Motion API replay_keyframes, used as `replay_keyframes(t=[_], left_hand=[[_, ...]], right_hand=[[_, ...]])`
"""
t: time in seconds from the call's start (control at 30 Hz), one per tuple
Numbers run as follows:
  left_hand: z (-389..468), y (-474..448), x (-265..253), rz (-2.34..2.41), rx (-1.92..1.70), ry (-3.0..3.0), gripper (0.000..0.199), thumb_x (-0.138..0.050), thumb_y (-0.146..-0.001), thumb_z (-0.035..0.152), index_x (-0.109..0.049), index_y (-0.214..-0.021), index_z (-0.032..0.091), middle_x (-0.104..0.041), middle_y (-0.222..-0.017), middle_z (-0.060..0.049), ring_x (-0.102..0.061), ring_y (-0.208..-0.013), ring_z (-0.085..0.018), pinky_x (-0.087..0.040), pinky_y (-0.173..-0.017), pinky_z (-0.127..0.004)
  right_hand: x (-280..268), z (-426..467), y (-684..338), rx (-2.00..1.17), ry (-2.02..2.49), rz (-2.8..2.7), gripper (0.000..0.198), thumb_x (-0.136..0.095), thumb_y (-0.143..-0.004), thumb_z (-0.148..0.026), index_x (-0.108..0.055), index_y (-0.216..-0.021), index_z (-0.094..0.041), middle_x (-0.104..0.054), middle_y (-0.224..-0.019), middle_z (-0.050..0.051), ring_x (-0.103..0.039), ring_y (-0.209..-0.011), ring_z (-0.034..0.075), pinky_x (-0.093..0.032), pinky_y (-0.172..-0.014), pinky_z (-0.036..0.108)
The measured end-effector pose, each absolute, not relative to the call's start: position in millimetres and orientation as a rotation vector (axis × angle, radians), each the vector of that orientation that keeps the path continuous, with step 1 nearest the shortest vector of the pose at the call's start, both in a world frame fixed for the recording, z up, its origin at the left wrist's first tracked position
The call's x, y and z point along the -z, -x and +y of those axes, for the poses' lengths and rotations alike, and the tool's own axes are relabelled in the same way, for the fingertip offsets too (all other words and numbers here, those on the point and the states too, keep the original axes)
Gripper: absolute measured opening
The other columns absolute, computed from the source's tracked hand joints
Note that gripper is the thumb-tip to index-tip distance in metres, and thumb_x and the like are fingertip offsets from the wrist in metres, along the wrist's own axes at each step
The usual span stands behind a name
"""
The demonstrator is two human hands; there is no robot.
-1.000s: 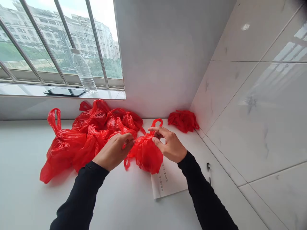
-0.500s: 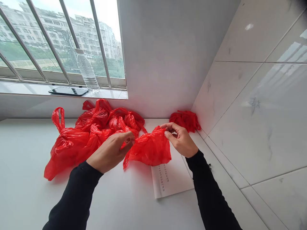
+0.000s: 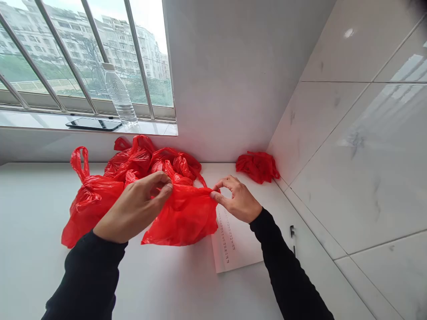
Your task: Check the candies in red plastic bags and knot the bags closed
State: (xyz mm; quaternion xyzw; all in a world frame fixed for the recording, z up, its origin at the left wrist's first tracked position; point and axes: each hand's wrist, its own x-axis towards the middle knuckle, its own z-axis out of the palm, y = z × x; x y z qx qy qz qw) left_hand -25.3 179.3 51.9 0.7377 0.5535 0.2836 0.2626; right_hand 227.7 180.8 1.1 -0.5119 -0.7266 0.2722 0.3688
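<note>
Two bare hands in black sleeves (image 3: 90, 275). The left hand (image 3: 135, 206) pinches the upper left edge of a red plastic bag (image 3: 187, 218) between thumb and fingers; the right hand (image 3: 238, 198) pinches its upper right corner between thumb and forefinger. The bag is stretched between them, over a white table (image 3: 167, 284), its right end overlapping the left edge of an open notebook (image 3: 240, 244) with columns of small marks. Right of the notebook lies a pen (image 3: 292, 233), partly hidden by the right sleeve. Beyond the left hand, knotted red bags (image 3: 128, 160) crowd together. A crumpled red bundle (image 3: 256, 166) sits in the far corner. On the windowsill (image 3: 156, 128), a clear bottle (image 3: 120, 98) stands beside a flat dark tablet (image 3: 94, 124).
</note>
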Motion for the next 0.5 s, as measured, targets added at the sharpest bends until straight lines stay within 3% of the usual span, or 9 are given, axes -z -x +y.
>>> replay_keyframes(t=[0.07,0.13,0.2,0.23,0.33,0.4,0.5], left_hand=[[182.4,32.6,-49.4,1.631,-0.784,-1.964,0.031,-0.045,-0.095,0.050,-0.055,-0.087,0.023,-0.059,-0.077,0.001,-0.055,-0.067,-0.016,-0.043,-0.057,-0.026],[183.8,32.3,-45.0,1.642,-0.801,-1.997,0.033,-0.048,-0.093,0.054,-0.059,-0.106,0.026,-0.067,-0.103,-0.001,-0.063,-0.090,-0.021,-0.050,-0.071,-0.030],[183.8,24.7,-39.5,1.488,-0.769,-2.125,0.046,-0.054,-0.090,0.055,-0.051,-0.132,0.034,-0.059,-0.135,0.000,-0.058,-0.118,-0.024,-0.049,-0.093,-0.034],[183.6,19.7,-36.8,1.406,-0.732,-2.185,0.052,-0.057,-0.089,0.054,-0.048,-0.137,0.036,-0.057,-0.139,0.001,-0.055,-0.123,-0.024,-0.047,-0.098,-0.035],[183.3,9.1,-32.5,1.306,-0.652,-2.251,0.035,-0.059,-0.088,0.046,-0.065,-0.117,0.028,-0.070,-0.109,-0.001,-0.064,-0.097,-0.022,-0.049,-0.084,-0.031],[183.3,10.2,-34.5,1.371,-0.698,-2.186,0.026,-0.055,-0.090,0.043,-0.069,-0.100,0.024,-0.069,-0.085,0.001,-0.062,-0.077,-0.018,-0.047,-0.070,-0.027],[183.0,21.0,-42.5,1.531,-0.854,-2.054,0.033,-0.051,-0.093,0.049,-0.070,-0.105,0.025,-0.064,-0.077,0.002,-0.058,-0.073,-0.016,-0.044,-0.067,-0.026]], right_hand=[[-1.9,181.1,-229.9,-0.729,1.313,-1.818,0.011,-0.064,-0.092,-0.030,-0.067,-0.094,-0.019,-0.066,-0.101,0.004,-0.061,-0.099,0.019,-0.049,-0.091,0.037],[-3.4,179.7,-229.0,-0.783,1.295,-1.784,0.013,-0.060,-0.094,-0.031,-0.064,-0.096,-0.019,-0.068,-0.098,0.002,-0.064,-0.094,0.016,-0.052,-0.086,0.033],[-4.8,177.3,-225.0,-0.833,1.273,-1.767,0.014,-0.059,-0.095,-0.033,-0.064,-0.096,-0.019,-0.069,-0.096,0.001,-0.065,-0.093,0.015,-0.054,-0.080,0.029],[-5.3,176.2,-222.5,-0.851,1.266,-1.761,0.015,-0.059,-0.094,-0.033,-0.064,-0.096,-0.019,-0.069,-0.095,0.001,-0.066,-0.093,0.015,-0.055,-0.078,0.028],[-6.3,174.6,-218.1,-0.880,1.271,-1.734,0.015,-0.060,-0.091,-0.034,-0.064,-0.093,-0.020,-0.069,-0.094,0.001,-0.065,-0.093,0.016,-0.054,-0.075,0.027],[-6.2,175.9,-219.9,-0.880,1.296,-1.703,0.014,-0.062,-0.089,-0.033,-0.063,-0.088,-0.019,-0.068,-0.090,0.000,-0.065,-0.089,0.016,-0.053,-0.073,0.027],[-4.4,179.9,-227.1,-0.850,1.343,-1.642,0.010,-0.063,-0.085,-0.029,-0.060,-0.084,-0.019,-0.065,-0.085,0.000,-0.063,-0.083,0.016,-0.050,-0.072,0.028]])
